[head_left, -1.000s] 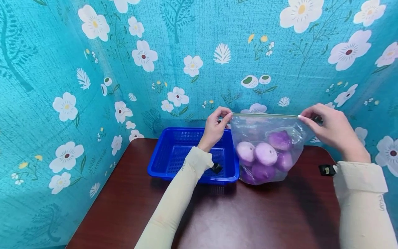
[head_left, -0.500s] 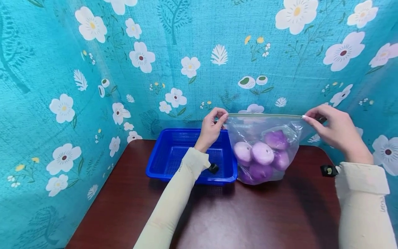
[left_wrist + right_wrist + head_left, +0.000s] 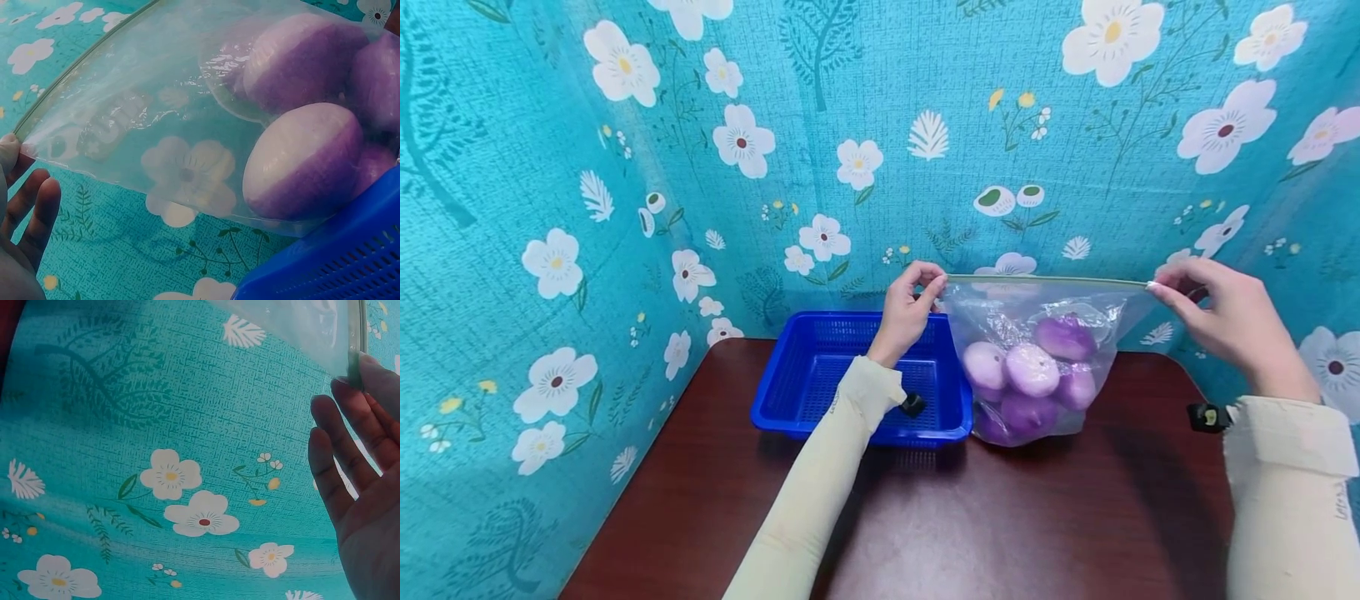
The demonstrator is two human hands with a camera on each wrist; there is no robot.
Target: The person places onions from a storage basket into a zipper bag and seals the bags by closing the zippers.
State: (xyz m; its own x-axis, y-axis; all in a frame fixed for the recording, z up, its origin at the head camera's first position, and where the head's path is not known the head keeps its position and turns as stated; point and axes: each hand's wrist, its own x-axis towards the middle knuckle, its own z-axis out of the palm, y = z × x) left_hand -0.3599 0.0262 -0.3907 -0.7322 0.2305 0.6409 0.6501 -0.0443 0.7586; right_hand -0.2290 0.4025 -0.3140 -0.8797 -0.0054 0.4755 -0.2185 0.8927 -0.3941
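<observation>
A clear zip-top bag (image 3: 992,312) hangs upright at the table's back, its green-edged top stretched straight between both hands. Several purple-and-white turnips (image 3: 1032,370) lie in its lower part, which reaches down near the table beside the blue basket. My left hand (image 3: 904,312) pinches the bag's top left corner between thumb and forefinger; in the left wrist view, its other fingers (image 3: 45,203) stay off the plastic. At the top right corner, my right hand (image 3: 1232,325) pinches the zip strip (image 3: 355,362), its remaining fingers spread apart below.
A blue perforated plastic basket (image 3: 763,400) stands left of the bag, under the left forearm. Beneath is a dark red-brown table (image 3: 1037,517). Turquoise flowered cloth (image 3: 865,83) rises close behind the table and at both sides.
My right hand has slid rightward along the bag's top edge to the corner. The left hand keeps its pinch, and the turnips stay at the bottom of the bag.
</observation>
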